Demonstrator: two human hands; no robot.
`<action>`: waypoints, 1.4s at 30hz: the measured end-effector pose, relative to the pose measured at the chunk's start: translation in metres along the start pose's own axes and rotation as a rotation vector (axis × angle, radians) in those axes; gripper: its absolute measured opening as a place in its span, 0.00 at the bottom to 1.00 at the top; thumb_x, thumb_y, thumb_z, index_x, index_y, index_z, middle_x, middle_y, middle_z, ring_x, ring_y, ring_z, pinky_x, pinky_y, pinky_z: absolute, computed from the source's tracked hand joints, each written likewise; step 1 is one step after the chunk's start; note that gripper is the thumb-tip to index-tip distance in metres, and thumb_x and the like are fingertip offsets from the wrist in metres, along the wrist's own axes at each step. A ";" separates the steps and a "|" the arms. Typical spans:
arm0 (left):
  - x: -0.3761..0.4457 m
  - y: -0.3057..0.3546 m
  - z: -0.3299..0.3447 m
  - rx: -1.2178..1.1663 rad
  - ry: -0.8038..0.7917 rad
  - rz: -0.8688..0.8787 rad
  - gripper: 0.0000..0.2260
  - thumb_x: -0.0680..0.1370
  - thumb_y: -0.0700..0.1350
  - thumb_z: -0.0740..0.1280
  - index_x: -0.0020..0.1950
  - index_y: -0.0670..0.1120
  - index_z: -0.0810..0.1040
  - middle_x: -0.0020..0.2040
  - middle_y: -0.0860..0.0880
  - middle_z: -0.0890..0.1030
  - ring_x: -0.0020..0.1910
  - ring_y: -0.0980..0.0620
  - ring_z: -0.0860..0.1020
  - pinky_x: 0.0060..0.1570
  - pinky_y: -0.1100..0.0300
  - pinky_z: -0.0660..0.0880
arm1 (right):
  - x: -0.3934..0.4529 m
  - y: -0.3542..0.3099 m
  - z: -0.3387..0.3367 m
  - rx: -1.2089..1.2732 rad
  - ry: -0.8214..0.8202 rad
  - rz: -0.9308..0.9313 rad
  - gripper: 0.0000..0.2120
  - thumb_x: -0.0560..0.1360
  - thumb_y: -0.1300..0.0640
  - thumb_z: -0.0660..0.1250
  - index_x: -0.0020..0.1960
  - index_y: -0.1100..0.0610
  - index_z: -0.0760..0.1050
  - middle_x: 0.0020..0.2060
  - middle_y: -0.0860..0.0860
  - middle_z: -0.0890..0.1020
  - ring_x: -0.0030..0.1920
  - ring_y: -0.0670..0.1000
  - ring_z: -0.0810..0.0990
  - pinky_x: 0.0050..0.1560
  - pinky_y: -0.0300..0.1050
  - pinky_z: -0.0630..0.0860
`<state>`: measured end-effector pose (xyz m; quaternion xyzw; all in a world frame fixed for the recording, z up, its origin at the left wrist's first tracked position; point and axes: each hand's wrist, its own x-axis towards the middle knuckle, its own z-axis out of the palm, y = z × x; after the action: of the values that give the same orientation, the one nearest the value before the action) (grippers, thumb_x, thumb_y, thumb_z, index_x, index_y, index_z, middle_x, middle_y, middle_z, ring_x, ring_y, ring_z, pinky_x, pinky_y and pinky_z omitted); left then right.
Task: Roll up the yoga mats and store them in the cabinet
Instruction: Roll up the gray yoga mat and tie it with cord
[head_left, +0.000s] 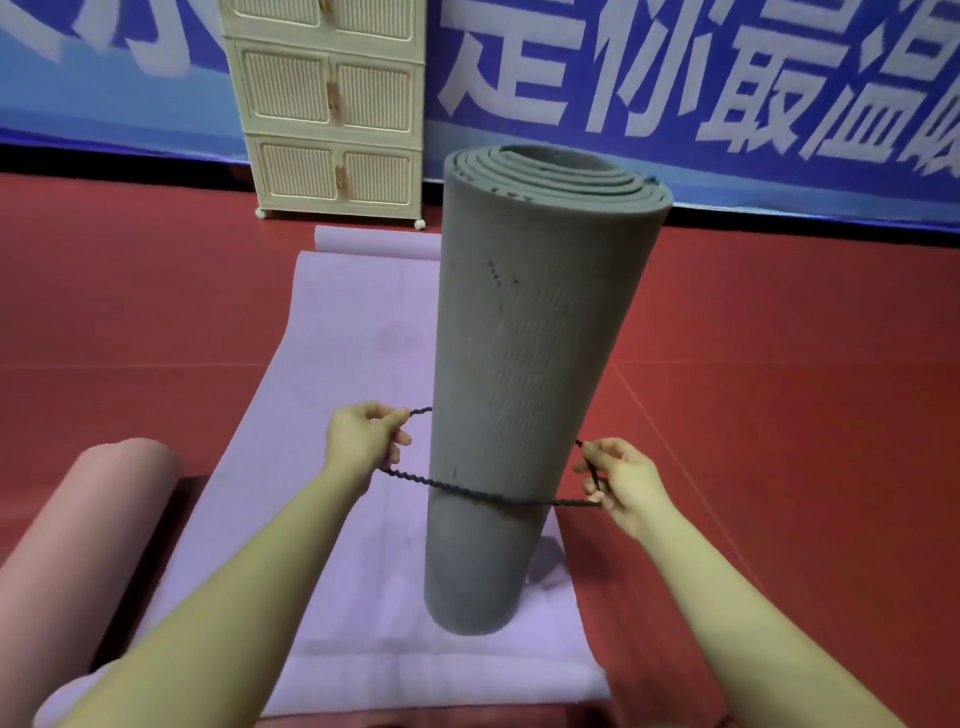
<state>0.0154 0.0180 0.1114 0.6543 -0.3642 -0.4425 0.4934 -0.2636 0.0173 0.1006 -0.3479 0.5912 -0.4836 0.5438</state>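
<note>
The rolled grey foam yoga mat (535, 374) stands upright on the flat lilac yoga mat (332, 415), being tied. The left hand (363, 439) and right hand (615, 480) each pinch the dark twisted cord (483, 496) looped around it. Next it likely needs cinching and knotting before it goes to the cream slatted-door cabinet (327, 109).

We see a grey mat (524, 364) of matt foam with a ribbed, rough face, a twisted dark cord (493, 498) around it, a smooth lilac mat (332, 395), a smooth, faintly sheeny red floor (779, 415), and a cream cabinet (332, 109) with reeded plastic-looking doors.
</note>
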 end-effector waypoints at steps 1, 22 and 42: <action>0.001 -0.005 -0.001 -0.010 -0.004 -0.014 0.06 0.78 0.38 0.67 0.42 0.37 0.75 0.29 0.44 0.77 0.16 0.54 0.66 0.19 0.68 0.62 | 0.002 0.004 0.001 0.005 -0.004 0.009 0.06 0.77 0.65 0.63 0.42 0.59 0.70 0.29 0.57 0.76 0.19 0.46 0.69 0.19 0.35 0.59; -0.066 0.018 -0.007 -0.441 -0.222 -0.081 0.22 0.83 0.58 0.51 0.56 0.45 0.78 0.54 0.43 0.81 0.49 0.48 0.80 0.50 0.55 0.76 | -0.043 -0.004 0.015 0.157 -0.174 -0.065 0.19 0.83 0.48 0.51 0.49 0.52 0.79 0.49 0.47 0.83 0.52 0.47 0.79 0.57 0.48 0.69; -0.005 -0.005 0.013 0.362 0.120 0.737 0.51 0.61 0.66 0.69 0.71 0.68 0.35 0.78 0.48 0.44 0.71 0.58 0.57 0.64 0.57 0.63 | 0.011 0.030 0.084 -0.428 -0.471 -0.433 0.45 0.68 0.45 0.74 0.73 0.35 0.47 0.71 0.34 0.60 0.71 0.40 0.61 0.70 0.46 0.64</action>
<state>0.0020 0.0192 0.1059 0.5808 -0.6167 -0.1263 0.5162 -0.1796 -0.0005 0.0740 -0.6721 0.4504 -0.3595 0.4650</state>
